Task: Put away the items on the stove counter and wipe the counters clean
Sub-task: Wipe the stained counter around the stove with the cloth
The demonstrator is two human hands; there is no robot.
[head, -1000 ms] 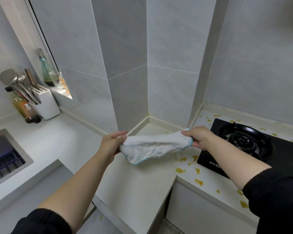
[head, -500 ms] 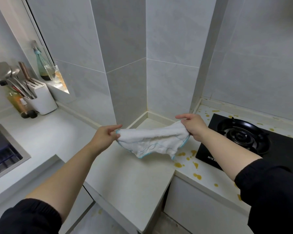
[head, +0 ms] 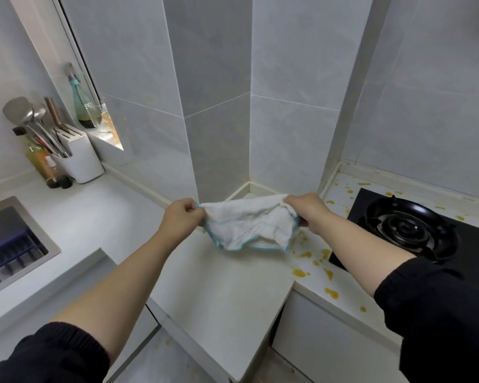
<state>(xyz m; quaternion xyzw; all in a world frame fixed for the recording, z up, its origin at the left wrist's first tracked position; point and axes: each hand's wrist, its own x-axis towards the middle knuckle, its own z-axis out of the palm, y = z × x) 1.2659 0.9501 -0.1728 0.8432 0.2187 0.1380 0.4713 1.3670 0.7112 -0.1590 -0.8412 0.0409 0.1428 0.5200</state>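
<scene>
White terry cloth (head: 248,226), blue-hemmed, sagging above the pale surface (head: 219,294), pinched at either end by left hand (head: 181,217) and right hand (head: 306,208). Steel ladles (head: 25,114) leaning in a white holder (head: 80,158); yellow splotches (head: 299,272) near the black stove (head: 407,230).

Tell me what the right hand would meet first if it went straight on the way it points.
Past the cloth the right hand grips, probably the tiled wall corner behind the counter; depth is unclear.
</scene>
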